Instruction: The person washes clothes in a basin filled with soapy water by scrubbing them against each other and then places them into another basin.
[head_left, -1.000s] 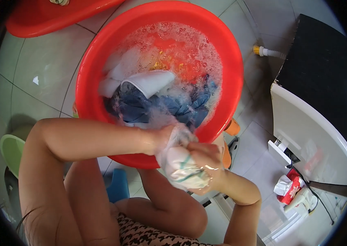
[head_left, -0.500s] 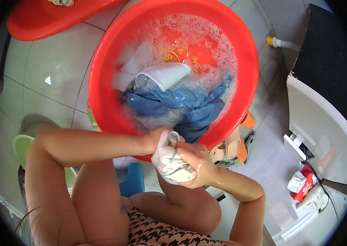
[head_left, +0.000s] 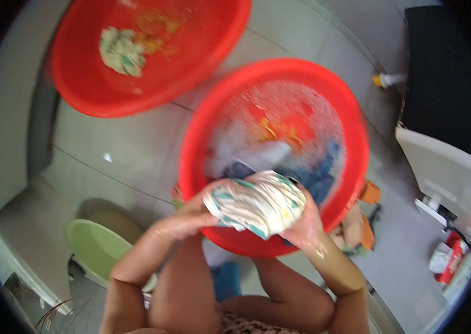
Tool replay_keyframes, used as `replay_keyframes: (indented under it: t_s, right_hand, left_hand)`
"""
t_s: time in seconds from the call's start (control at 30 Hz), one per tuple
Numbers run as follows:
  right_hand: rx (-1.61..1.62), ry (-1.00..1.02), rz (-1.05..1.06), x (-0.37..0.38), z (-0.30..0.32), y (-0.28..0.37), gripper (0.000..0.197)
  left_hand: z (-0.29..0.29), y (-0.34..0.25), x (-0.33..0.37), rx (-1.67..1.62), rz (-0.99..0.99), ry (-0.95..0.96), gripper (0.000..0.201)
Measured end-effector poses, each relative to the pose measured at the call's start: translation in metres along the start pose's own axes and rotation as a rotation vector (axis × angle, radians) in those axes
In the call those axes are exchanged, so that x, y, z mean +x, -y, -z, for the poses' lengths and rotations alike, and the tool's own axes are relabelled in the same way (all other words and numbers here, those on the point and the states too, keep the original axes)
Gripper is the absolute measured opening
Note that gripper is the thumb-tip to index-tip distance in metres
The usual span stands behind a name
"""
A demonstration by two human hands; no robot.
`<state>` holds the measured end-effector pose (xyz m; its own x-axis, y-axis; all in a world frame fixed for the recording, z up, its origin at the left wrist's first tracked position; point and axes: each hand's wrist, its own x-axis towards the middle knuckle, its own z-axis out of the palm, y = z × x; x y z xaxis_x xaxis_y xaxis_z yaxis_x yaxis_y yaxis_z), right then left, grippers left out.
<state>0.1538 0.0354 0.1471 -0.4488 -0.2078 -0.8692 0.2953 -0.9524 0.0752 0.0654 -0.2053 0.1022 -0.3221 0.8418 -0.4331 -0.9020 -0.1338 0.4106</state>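
Observation:
Between my two hands I hold a wet, crumpled white garment (head_left: 259, 204) with green and yellow patches, above the near rim of a red basin (head_left: 358, 139). My left hand (head_left: 193, 214) grips its left end, and my right hand (head_left: 306, 222) is closed round its right end. Soapy water fills the basin. In it lie a blue garment (head_left: 321, 181) and a white piece of cloth (head_left: 266, 156), partly hidden behind what I hold.
A second red basin (head_left: 163, 103) at the far left holds a bunched pale green-and-white cloth (head_left: 121, 53). A green basin (head_left: 93, 245) stands at the left. Slippers (head_left: 352, 225) lie by the red basin's right side. A white-and-black appliance (head_left: 441, 111) stands at the right.
My hands have moved apart, and the bunched white garment is now spread wider between them. My view has shifted left, bringing more of the second red basin into sight.

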Motion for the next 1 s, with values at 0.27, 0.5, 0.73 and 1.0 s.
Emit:
replay_keyframes:
  t_s: [0.27,0.5,0.73,1.0]
  right_hand:
    - [-0.193,0.526,0.098,0.032,-0.146,-0.014,0.055]
    - [-0.124,0.540,0.099,0.093,-0.225,-0.049,0.051]
    - [-0.317,0.525,0.049,0.097,-0.194,-0.062,0.058]
    - [-0.919,0.313,0.502,0.079,-0.084,-0.005,0.041]
  left_hand:
    - [0.008,-0.086,-0.015,-0.375,-0.544,-0.335,0.077]
    - [0.035,-0.140,-0.019,-0.639,-0.923,-0.463,0.059]
    - [0.029,-0.122,-0.017,-0.323,-0.969,-0.567,0.063]
    - [-0.012,-0.078,0.036,0.103,-0.597,-0.460,0.059]
